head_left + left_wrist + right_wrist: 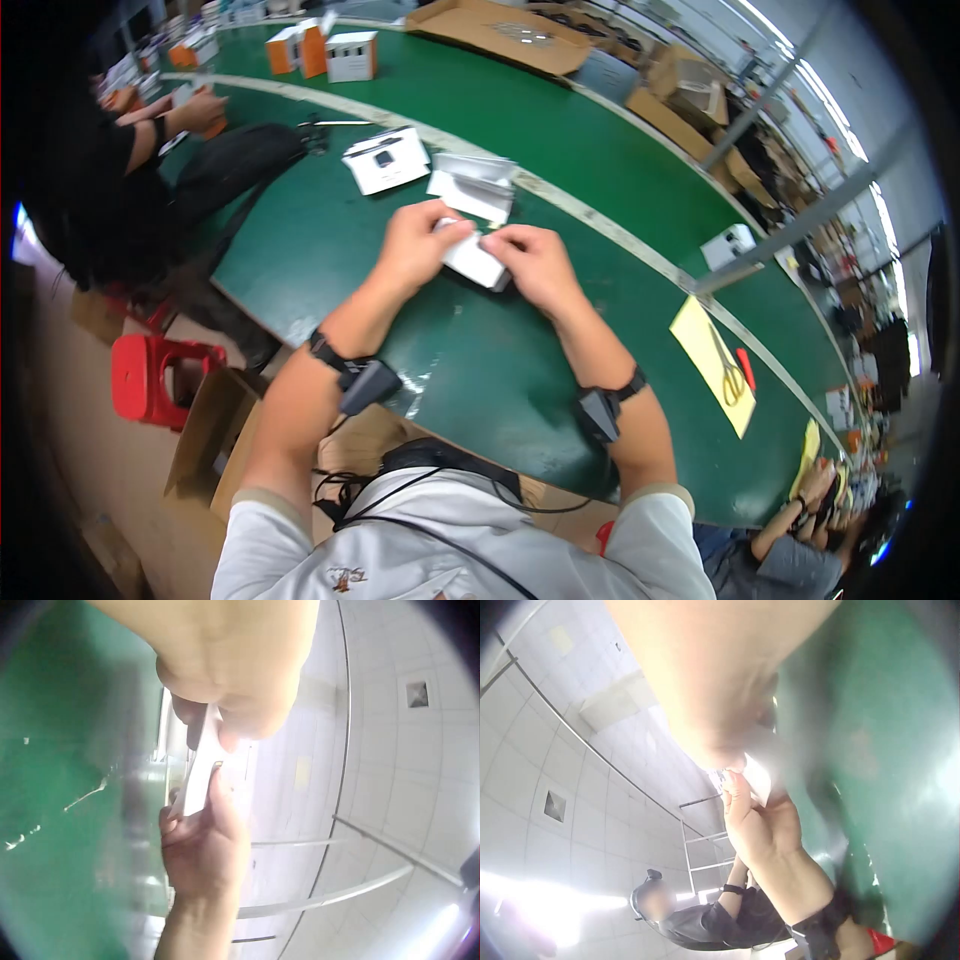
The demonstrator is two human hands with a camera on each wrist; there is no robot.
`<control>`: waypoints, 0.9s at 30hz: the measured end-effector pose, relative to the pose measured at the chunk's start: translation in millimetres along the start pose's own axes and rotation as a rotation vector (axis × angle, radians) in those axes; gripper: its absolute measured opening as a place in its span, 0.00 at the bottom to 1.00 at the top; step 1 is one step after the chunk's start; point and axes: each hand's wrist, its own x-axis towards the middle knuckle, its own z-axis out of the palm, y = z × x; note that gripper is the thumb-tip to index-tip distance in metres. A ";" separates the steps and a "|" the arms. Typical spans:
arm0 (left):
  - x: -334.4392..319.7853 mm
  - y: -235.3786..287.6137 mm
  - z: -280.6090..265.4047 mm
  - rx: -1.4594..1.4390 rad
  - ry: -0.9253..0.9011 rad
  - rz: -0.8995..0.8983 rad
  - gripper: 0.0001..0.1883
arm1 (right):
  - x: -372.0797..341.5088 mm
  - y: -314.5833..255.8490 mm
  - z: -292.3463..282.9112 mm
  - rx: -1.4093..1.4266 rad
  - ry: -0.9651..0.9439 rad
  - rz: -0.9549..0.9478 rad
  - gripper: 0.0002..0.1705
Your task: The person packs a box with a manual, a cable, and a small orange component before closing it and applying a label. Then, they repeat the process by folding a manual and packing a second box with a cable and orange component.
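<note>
Both hands grip a small white box-like piece (473, 262), one at each end, over the green table. My left hand (412, 243) pinches its left end with thumb and fingers. At the opposite end, my right hand (537, 264) does the same. From the left wrist, the piece (198, 780) shows as a narrow white strip between the two hands. Part of it (758, 778) also shows in the right wrist view. Just beyond the hands lies an opened white carton (470, 183). Beside that is a white box with a dark printed picture (385, 160).
A yellow sheet (705, 350) with scissors (731, 380) and a red pen-like item (746, 368) lies to the right. Orange-and-white boxes (350, 57) stand at the far side. Other people sit at left and lower right. A red stool (150, 380) stands at left.
</note>
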 end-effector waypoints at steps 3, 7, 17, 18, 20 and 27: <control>0.4 2.5 -1.1 -0.059 -0.044 -0.099 0.06 | -5.2 -23.0 -8.7 -0.138 0.018 0.080 0.13; 2.6 6.8 -5.8 -0.157 0.027 -0.132 0.06 | 0.1 -6.3 -4.0 0.114 0.009 0.078 0.14; 11.6 -4.3 -17.3 -0.076 0.080 -0.232 0.10 | 4.0 -11.3 -18.5 0.222 -0.058 0.243 0.10; 13.6 -3.0 -20.7 -0.085 0.103 -0.252 0.10 | 4.5 -10.2 -20.0 0.287 -0.091 0.279 0.09; 16.9 -0.5 -24.5 -0.091 0.133 -0.266 0.11 | 6.4 -7.0 -22.3 0.353 -0.129 0.309 0.08; 15.6 -0.8 -18.2 -0.053 0.050 -0.323 0.14 | 7.8 -7.6 -18.5 0.466 -0.155 0.454 0.09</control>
